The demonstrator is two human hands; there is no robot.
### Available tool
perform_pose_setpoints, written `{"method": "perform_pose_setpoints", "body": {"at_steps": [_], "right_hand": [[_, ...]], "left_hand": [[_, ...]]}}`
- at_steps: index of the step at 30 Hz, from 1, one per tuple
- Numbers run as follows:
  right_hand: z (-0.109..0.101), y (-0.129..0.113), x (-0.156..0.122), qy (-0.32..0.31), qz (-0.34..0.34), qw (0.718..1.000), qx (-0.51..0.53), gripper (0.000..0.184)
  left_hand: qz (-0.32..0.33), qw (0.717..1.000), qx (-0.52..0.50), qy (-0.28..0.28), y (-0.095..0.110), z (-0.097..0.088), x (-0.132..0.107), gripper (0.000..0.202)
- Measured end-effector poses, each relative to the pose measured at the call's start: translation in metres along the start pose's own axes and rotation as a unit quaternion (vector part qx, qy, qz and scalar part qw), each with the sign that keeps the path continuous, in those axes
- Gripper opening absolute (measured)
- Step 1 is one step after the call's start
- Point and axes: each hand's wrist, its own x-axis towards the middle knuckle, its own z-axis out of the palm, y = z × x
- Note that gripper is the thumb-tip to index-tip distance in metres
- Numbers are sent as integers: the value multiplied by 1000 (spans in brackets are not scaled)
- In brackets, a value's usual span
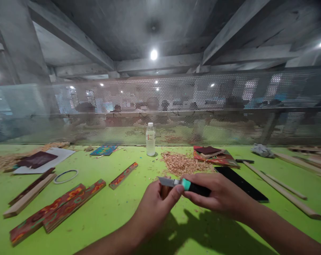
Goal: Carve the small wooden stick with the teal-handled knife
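My right hand (216, 191) is wrapped around a utility knife (186, 185) with a black and teal handle. Its wide metal blade points left, over the fingers of my left hand (156, 202). That hand is closed on a small brown wooden piece (165, 191), mostly hidden behind the thumb and blade. My left thumb presses near the base of the blade. Just beyond both hands lies a pile of wood shavings (183, 163) on the green table (104, 219).
A clear bottle (150, 140) stands behind the shavings, before a perforated metal screen (134, 106). Painted wood strips (67, 209) and a white ring (66, 176) lie left. On the right are a black phone-like slab (241, 184), a hammer (282, 189) and a crumpled cloth (263, 150).
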Motion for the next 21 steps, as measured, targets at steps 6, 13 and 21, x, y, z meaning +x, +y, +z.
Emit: {"method": "perform_pose_setpoints", "body": {"at_steps": [6,13,21], "right_hand": [[4,-2,0,31,-10,998,-53,27],[12,-5,-4,80,19,994,-74,28],[-2,4,1,95,30,995,-26,27]], "left_hand": [[-4,999,31,13,2,-3,0,46],[-26,999,13,44,-4,0,1,52],[-13,999,-29,8,4,1,-1,50]]}}
